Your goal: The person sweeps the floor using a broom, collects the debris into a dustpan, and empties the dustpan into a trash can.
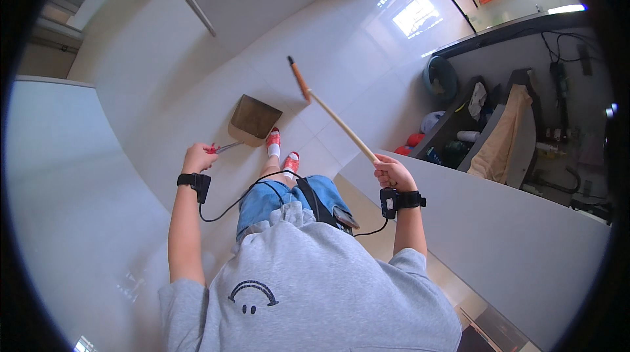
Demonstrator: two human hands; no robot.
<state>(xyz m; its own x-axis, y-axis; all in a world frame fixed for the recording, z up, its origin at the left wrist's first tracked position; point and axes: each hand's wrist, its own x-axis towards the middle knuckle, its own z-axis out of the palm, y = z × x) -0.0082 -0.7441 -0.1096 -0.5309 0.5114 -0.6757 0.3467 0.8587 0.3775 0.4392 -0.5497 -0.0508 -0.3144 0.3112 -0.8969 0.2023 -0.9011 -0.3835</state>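
My left hand (199, 157) is closed round the red-tipped handle of a dustpan (254, 118). The brown, squarish pan hangs at or just above the floor, ahead of my feet; I cannot tell whether it touches. In my right hand (394, 173) is the pale stick of a broom (339, 121), gripped near its upper end. The broom's narrow orange head with a dark end (298, 79) points away from me, right of the dustpan and apart from it. A black strap with a small device sits on each wrist.
Glossy pale floor tiles (354, 43) stretch ahead. White surfaces flank me, a panel (65, 168) at left and a counter (485, 214) at right. Beyond the counter stand a blue-grey bucket (440, 78), red round things (415, 139) and dark shelving with a beige cloth (502, 135).
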